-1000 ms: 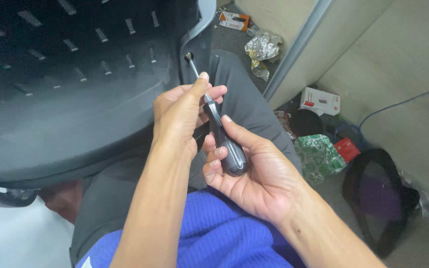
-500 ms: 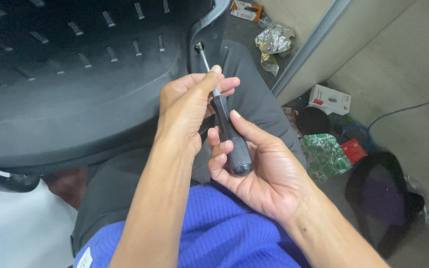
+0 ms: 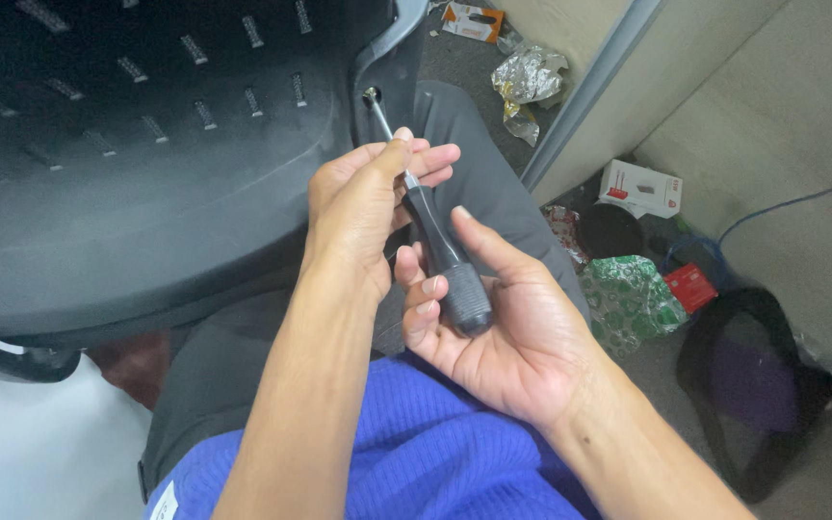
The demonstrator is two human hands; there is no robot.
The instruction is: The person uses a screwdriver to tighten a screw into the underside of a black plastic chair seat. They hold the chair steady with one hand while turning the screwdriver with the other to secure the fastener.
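A black-handled screwdriver (image 3: 440, 250) points up and left, its metal tip set in a hole at the edge of a black plastic chair shell (image 3: 146, 164) that rests on my lap. My left hand (image 3: 358, 207) pinches the shaft just above the handle. My right hand (image 3: 503, 327) cups the ribbed end of the handle, fingers curled around it. The chair shell has rows of small slots and fills the upper left of the view.
Grey trousers and a blue sweater are below my arms. On the floor at right lie crumpled foil (image 3: 530, 77), a white box (image 3: 639, 188), a green patterned bag (image 3: 633, 299), a red packet (image 3: 690, 287) and a black bag (image 3: 753, 385). A wall panel stands at far right.
The screwdriver and both hands keep the same grip; my right fingers have shifted slightly around the handle, and the view has drifted a little.
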